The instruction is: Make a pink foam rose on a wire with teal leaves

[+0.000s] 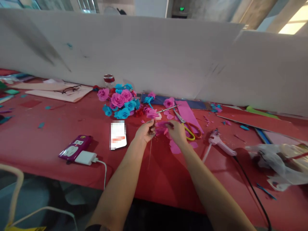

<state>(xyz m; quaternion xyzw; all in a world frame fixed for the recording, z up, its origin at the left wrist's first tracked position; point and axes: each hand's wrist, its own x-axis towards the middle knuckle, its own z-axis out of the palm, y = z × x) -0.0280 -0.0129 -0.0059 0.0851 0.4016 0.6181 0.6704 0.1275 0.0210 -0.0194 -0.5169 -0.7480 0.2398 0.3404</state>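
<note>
Thin straight wire [150, 153] pokes down toward bottom centre from the left hand [145, 131], fingers pinched around it. The right hand [177, 131] is pinching some thin bright-pink paper [160, 128], mid-frame, right between both hands. Metal scissors with yellow-and-orange handles [183, 121] lie just right; pink-and-blue paper roses [118, 100] sit further back, upper left of centre.

Pink paper piece [160, 127]: uneven in outline, positioned between left-hand fingers [151, 123] and right-hand fingers [169, 124]. Slender wire [150, 152]: nearly straight, projecting below the left-hand fingers.
</note>
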